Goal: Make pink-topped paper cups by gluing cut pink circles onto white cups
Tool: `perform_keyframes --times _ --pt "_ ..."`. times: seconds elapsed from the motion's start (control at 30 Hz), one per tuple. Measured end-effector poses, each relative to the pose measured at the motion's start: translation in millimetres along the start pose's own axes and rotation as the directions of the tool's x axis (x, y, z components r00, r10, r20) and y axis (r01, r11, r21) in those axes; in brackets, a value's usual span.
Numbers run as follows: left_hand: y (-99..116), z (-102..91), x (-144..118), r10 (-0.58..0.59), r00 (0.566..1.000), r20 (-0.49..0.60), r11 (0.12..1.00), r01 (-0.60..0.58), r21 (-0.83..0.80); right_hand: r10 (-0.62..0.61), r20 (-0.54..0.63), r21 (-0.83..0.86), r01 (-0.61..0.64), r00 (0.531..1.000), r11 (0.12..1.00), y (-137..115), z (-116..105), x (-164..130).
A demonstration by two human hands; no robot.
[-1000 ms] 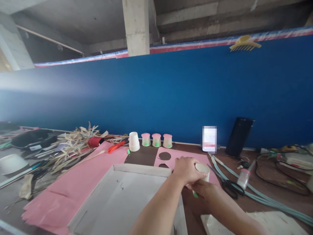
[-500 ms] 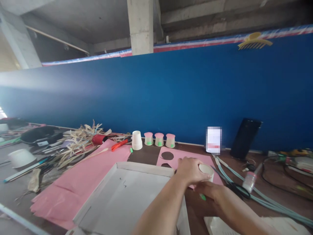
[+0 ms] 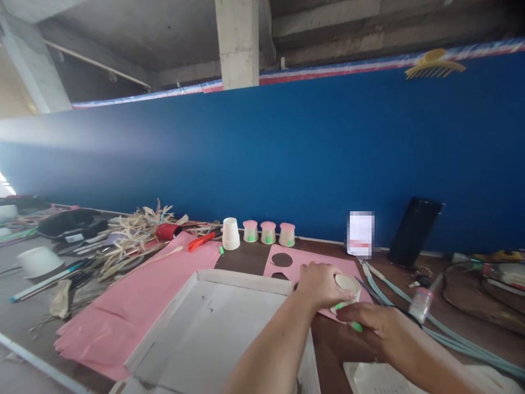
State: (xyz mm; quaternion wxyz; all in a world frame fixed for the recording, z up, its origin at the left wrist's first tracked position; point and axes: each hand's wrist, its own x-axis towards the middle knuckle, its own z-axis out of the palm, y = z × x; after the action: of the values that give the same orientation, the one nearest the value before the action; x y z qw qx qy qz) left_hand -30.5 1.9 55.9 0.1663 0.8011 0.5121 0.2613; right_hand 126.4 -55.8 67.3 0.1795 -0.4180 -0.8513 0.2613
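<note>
My left hand grips a small white paper cup that stands upside down on a pink paper sheet with round holes cut in it. My right hand holds a green marker against the cup's lower side. Further back, by the blue wall, stand a plain white upturned cup and three cups with pink tops and green marks.
A shallow white cardboard tray lies before me beside a large pink sheet. Dried straw, a red cutter and a white bowl lie left. Scissors, a small bottle, hoses, cables and a black device lie right.
The view has swung slightly left and down. My right hand has slid a little to the right along the cup with the green marker; my left hand keeps its grip.
</note>
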Motion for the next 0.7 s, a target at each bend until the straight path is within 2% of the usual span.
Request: perform_keyframes --times 0.4,0.7 --pt "-0.6 0.0 1.2 0.006 1.000 -0.002 1.000 -0.006 0.011 0.048 -0.031 0.062 -0.046 0.998 0.997 0.9 -8.6 -6.3" --pt "1.7 -0.3 -1.2 -0.006 1.000 -0.024 1.000 0.006 0.003 0.062 -0.022 0.014 -0.061 0.998 0.998 6.9 -11.7 -9.1"
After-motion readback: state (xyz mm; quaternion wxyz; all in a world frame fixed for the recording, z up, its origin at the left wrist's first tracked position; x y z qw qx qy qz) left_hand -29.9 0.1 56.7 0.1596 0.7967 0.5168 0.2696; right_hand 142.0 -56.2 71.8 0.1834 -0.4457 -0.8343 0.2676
